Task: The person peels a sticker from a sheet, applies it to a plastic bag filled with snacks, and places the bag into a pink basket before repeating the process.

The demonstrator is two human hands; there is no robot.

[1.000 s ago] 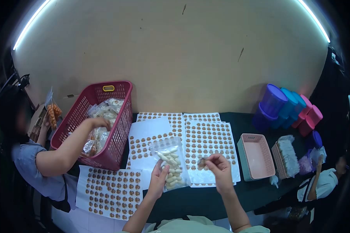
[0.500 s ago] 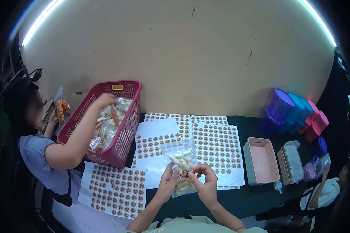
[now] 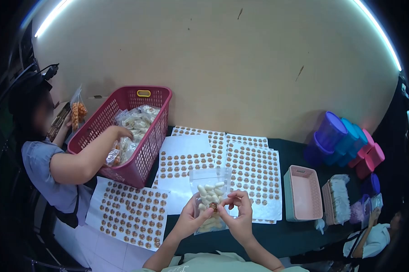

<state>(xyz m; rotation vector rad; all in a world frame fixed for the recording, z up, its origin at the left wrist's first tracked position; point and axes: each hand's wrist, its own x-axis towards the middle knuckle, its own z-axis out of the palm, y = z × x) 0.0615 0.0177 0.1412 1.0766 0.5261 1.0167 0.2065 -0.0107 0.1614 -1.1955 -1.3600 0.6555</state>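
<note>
A clear zip pouch [image 3: 210,187] of pale, oblong pieces, perhaps snacks, is upright in front of me. My left hand [image 3: 193,216] grips its left side, thumb across the front. On the pouch front sits a brown round sticker [image 3: 213,207], between my two thumbs and partly covered by them. My right hand [image 3: 237,217] is at the pouch's right side, its thumb against the sticker's edge and its index finger curled above. Beneath and behind the pouch lie white sheets of round brown stickers [image 3: 252,170].
A maroon basket [image 3: 157,131] of filled bags stands left; a co-worker [image 3: 55,167] reaches into it and holds a bag of orange balls [image 3: 79,112]. Another sticker sheet [image 3: 132,213] overhangs the table edge. Right are a pink basket [image 3: 304,217], a basket of plastic bags [image 3: 340,195], coloured tubs [image 3: 333,124] and another person [image 3: 372,240].
My view has shifted slightly. My thumbs have moved a little over the sticker while the pouch stays in my hands. The co-worker's arm has gone lower into the basket.
</note>
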